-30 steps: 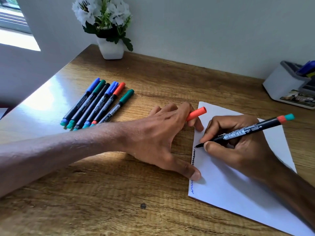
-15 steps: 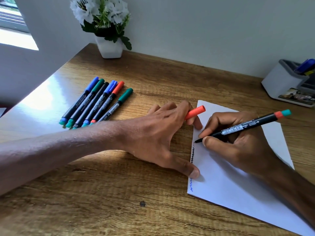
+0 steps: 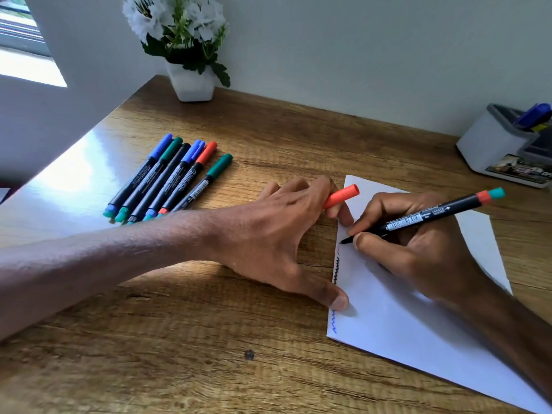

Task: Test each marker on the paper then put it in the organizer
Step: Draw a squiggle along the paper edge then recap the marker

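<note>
The right hand (image 3: 418, 258) pinches the marker (image 3: 424, 218) low on its barrel between thumb and forefingers, the other fingers curled under; its tip touches the paper (image 3: 403, 324) near the sheet's left edge, just above a dark squiggle and a blue one. The left hand (image 3: 277, 234) spreads wide; its thumb presses the paper's left edge flat, while two fingers clamp the orange cap (image 3: 342, 197) between them.

The marker looks light, stiff and smooth, so it probably needs only a gentle hold; taking it near the tip suits writing, whereas mid-barrel seems better for carrying it. The cap is small and likely easy to drop, and the paper is thin and would slide on the glossy desk (image 3: 179, 339) without that thumb.

The organizer (image 3: 490, 144) stands at the desk's far right edge, well apart from the paper, with a blue marker (image 3: 534, 115) already in it; nothing lies between the two. A row of capped markers (image 3: 170, 180) lies toward the left edge, partly behind the left forearm; a flower pot (image 3: 192, 82) sits at the back edge.
</note>
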A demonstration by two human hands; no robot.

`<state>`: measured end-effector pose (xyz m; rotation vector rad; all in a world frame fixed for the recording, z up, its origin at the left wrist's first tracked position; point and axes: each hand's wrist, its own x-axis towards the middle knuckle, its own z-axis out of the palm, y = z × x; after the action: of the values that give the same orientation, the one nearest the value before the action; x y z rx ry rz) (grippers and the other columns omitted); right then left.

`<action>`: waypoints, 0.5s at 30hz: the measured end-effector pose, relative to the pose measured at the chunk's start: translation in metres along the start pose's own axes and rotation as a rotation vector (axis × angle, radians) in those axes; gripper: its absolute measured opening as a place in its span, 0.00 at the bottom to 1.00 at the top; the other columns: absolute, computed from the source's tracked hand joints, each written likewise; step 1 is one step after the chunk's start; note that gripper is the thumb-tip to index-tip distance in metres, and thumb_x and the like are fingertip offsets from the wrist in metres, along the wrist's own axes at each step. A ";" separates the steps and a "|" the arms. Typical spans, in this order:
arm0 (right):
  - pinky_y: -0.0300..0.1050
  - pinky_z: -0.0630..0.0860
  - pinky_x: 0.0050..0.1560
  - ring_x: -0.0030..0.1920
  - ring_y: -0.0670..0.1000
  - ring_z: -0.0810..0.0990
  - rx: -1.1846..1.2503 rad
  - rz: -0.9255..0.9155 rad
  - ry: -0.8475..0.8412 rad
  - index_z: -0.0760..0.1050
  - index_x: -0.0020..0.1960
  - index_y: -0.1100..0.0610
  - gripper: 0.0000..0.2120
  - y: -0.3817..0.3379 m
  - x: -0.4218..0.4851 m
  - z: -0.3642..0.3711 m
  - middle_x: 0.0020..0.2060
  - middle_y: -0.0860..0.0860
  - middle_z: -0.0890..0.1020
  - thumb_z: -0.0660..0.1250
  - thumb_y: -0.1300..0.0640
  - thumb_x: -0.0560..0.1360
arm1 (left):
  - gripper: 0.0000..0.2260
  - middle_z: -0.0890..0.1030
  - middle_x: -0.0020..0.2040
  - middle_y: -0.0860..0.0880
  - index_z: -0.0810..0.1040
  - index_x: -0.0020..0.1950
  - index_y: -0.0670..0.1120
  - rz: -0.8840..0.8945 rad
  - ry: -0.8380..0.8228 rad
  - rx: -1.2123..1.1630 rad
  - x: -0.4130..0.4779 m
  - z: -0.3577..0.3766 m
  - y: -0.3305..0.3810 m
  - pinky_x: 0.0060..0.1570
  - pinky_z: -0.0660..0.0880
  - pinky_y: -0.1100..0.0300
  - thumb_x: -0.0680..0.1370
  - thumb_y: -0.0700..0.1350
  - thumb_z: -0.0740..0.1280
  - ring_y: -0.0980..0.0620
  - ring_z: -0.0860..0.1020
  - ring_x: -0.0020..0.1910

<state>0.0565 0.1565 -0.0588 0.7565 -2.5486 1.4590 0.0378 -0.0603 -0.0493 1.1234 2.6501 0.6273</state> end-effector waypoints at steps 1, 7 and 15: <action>0.33 0.69 0.30 0.26 0.45 0.73 0.004 0.000 0.005 0.81 0.34 0.60 0.05 0.000 0.000 0.001 0.27 0.56 0.80 0.71 0.68 0.66 | 0.37 0.61 0.52 0.79 0.60 0.62 0.55 0.000 -0.002 0.003 0.000 0.000 0.000 0.62 0.63 0.59 0.66 0.71 0.75 0.70 0.62 0.60; 0.31 0.66 0.28 0.23 0.42 0.70 0.020 0.017 0.018 0.81 0.34 0.60 0.04 -0.001 0.001 0.002 0.24 0.51 0.79 0.71 0.67 0.66 | 0.37 0.59 0.52 0.81 0.60 0.61 0.55 0.002 0.001 0.009 -0.001 0.000 0.000 0.62 0.63 0.59 0.66 0.72 0.75 0.70 0.62 0.61; 0.29 0.66 0.27 0.20 0.42 0.72 0.017 0.024 0.043 0.81 0.35 0.63 0.03 -0.002 0.001 0.002 0.22 0.45 0.78 0.70 0.67 0.67 | 0.37 0.60 0.51 0.81 0.60 0.59 0.54 -0.013 0.003 0.016 0.000 0.000 0.000 0.58 0.64 0.61 0.65 0.72 0.74 0.69 0.62 0.59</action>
<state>0.0569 0.1533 -0.0577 0.6919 -2.5252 1.4890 0.0379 -0.0603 -0.0489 1.1093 2.6671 0.6068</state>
